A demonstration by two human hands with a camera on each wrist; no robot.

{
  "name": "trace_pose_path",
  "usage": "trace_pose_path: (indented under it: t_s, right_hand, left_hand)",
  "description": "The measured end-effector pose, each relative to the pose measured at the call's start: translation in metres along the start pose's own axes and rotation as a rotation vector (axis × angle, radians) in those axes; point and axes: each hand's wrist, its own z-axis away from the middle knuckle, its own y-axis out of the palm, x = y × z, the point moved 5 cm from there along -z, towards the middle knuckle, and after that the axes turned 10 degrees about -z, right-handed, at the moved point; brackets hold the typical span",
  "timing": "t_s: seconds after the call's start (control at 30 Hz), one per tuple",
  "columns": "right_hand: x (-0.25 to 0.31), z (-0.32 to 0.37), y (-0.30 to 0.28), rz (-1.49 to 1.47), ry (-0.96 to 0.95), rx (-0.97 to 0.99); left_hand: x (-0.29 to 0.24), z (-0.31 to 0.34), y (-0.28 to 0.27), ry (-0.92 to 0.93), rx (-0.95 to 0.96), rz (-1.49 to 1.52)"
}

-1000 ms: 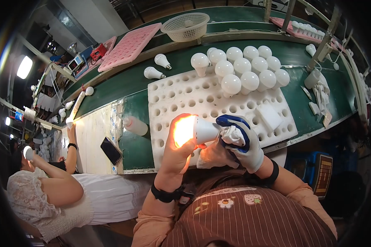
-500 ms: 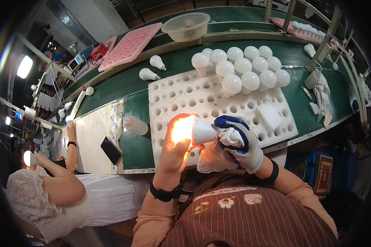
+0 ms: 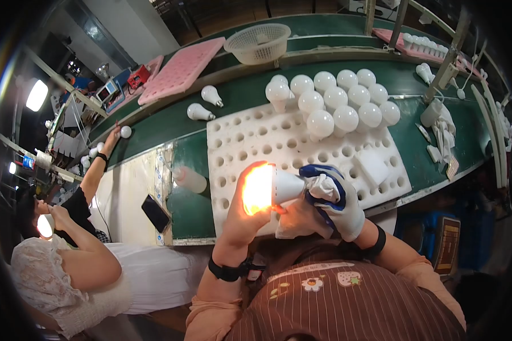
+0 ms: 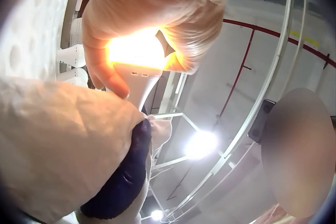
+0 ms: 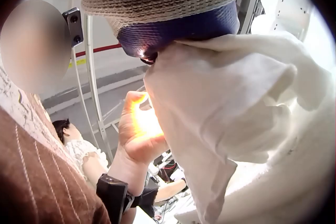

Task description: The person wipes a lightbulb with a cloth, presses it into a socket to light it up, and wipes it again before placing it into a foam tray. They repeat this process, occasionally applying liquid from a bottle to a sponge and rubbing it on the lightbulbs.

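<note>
By the bare left hand [image 3: 236,219], an LED bulb [image 3: 288,188] is being held, the fingers and thumb being curled round its glowing dome. By the right hand [image 3: 338,207], which is being covered by a blue-and-white glove [image 3: 354,220], a crumpled white cloth [image 3: 301,219] is being gripped at the narrow end of the bulb; how each finger is being placed beneath the cloth cannot be told. The bulb is being held sideways between the two hands, over the near part of a white foam tray [image 3: 233,172]. In the far right part of this tray, many unlit bulbs [image 3: 345,119] are being supported, globes upward, and a foam block [image 3: 371,165] is being carried nearer. On the green desk [image 3: 189,219], left of the tray, a bottle [image 3: 189,179] is being seen, and beyond it two loose bulbs [image 3: 200,111] are being borne on their sides. Farther left, a phone [image 3: 155,213] is being seen. Behind, a pink tray [image 3: 182,71] and a perforated basket [image 3: 259,45] are being supported.
</note>
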Motion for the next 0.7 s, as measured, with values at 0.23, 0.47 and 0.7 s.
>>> trace_pose_path:
  t_s: [0.23,0.47,0.7]
  right_hand:
    - [-0.004,-0.018,-0.023,-0.266,0.119,-0.066]
    - [0.011,-0.048,0.027,0.167,-0.108,0.186]
    - [-0.042,-0.062,-0.015,-0.057,0.073,0.034]
  left_hand:
    - [-0.006,0.000,-0.017,-0.090,-0.109,-0.275]
    - [-0.003,-0.004,0.009,0.116,-0.002,-0.851]
    - [-0.007,0.005,-0.007,0.125,-0.119,-0.551]
